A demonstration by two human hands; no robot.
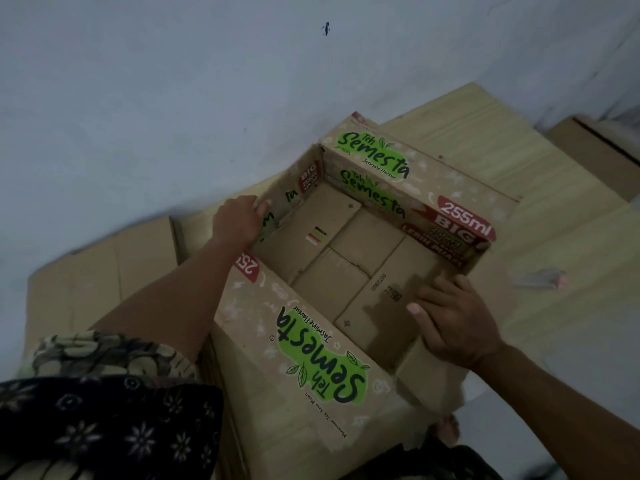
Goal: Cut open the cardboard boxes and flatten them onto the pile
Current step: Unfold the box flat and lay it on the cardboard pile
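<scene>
An open box (pixel 349 271) sits on a pile (pixel 485 161) of flattened cardboard laid on a pale floor (pixel 571 358), close to a pale wall (pixel 207 81). The box covers the middle of the pile, with its far left corner nearest the wall. The pile's far edge runs along the wall, so there is little room behind the box. More flat sheets of the pile reach out past the box on the left, toward the near left corner. To the right the pile stretches well past the box as bare cardboard, and beyond its right edge the floor lies open. A small pale scrap (pixel 540 278) lies near that right edge. Another carton (pixel 595 150) stands at the far right, apart from the box.

The box is brown with green "Teh Semesta" logos and red "255ml" marks. Its top flaps stand or fold outward, and the four bottom flaps are closed inside. The near flap lies tilted toward the person.

The left hand (pixel 239 220) grips the top edge of the left wall, fingers curled over it. The right hand (pixel 453 320) holds the right wall near its near corner, fingers inside the box and the rest of the hand over the rim. A patterned garment (pixel 104 427) fills the near left corner of the view.
</scene>
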